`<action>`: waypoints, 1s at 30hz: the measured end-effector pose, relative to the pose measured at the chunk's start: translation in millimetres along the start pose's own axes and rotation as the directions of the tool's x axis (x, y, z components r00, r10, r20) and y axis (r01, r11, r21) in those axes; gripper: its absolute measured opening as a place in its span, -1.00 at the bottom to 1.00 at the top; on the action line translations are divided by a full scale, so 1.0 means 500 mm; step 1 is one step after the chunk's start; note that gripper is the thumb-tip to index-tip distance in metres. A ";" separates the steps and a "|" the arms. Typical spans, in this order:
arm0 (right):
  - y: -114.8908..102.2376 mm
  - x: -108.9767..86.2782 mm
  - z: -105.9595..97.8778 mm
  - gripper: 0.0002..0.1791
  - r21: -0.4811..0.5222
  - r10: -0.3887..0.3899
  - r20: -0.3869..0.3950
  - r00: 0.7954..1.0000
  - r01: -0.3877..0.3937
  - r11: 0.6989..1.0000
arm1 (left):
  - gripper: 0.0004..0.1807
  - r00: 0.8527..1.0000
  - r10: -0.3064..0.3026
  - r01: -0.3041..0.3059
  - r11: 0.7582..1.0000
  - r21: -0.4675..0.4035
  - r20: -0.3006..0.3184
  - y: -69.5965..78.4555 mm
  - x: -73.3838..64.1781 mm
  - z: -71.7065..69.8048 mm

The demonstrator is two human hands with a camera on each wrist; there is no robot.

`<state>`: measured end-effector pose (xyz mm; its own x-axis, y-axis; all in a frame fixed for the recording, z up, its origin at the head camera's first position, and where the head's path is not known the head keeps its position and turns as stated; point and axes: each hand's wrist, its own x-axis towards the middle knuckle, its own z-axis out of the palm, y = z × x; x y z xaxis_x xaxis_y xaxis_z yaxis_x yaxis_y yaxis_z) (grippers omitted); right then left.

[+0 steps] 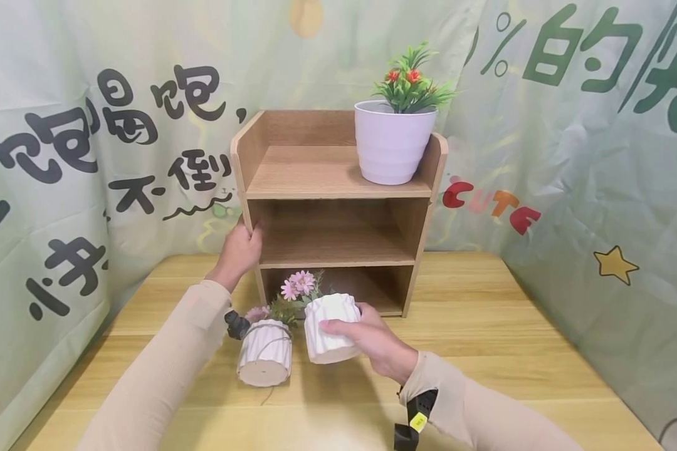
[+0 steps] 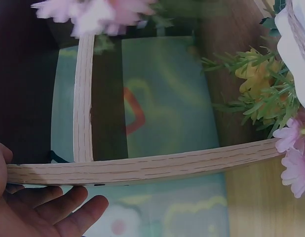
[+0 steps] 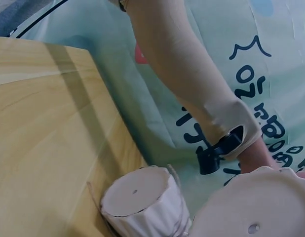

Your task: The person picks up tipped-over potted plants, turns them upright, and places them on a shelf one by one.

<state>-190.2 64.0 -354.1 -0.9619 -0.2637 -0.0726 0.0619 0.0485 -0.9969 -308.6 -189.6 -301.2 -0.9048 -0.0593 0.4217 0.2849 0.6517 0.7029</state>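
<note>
My left hand [image 1: 238,250] grips the left side panel of a wooden shelf [image 1: 338,254]; in the left wrist view its thumb and fingers lie on opposite sides of the panel edge. My right hand [image 1: 375,344] holds a white fluted flowerpot [image 1: 331,329], tilted so its underside shows, above the table. Left of it, a second white flowerpot [image 1: 264,354] with twine round it also shows its base; what supports it I cannot tell. Pink flowers [image 1: 299,285] and greenery point toward the shelf. Yellow flowers [image 2: 258,71] show in the left wrist view.
On the shelf's top right stands a larger white pot [image 1: 395,144] with red flowers [image 1: 412,76]. The shelf rests on a wood-grain table [image 1: 485,357]. A printed cloth [image 1: 587,188] hangs behind and around. Black wrist cameras [image 1: 420,413] are strapped on both arms.
</note>
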 end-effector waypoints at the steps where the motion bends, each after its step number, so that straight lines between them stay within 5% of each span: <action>1: -0.003 -0.002 -0.001 -0.40 0.001 -0.004 -0.007 1.000 0.004 1.000 | -0.60 1.000 0.004 -0.004 1.000 0.002 -0.004 0.000 0.000 0.000; 14: -0.035 -0.013 -0.008 -0.17 0.027 -0.045 -0.061 0.997 0.047 0.999 | -0.58 1.000 0.003 -0.003 1.000 0.000 0.001 -0.001 0.001 -0.001; 30: -0.065 -0.016 -0.009 -0.12 -0.019 -0.133 -0.103 0.986 0.132 0.991 | -0.57 1.000 -0.016 0.016 1.000 0.001 0.011 -0.002 0.002 0.001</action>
<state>-185.6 68.9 -320.9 -0.9838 -0.1673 0.0643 -0.0705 0.0318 -0.9970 -310.1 -190.2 -301.7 -0.9128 -0.0610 0.4038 0.2700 0.6517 0.7088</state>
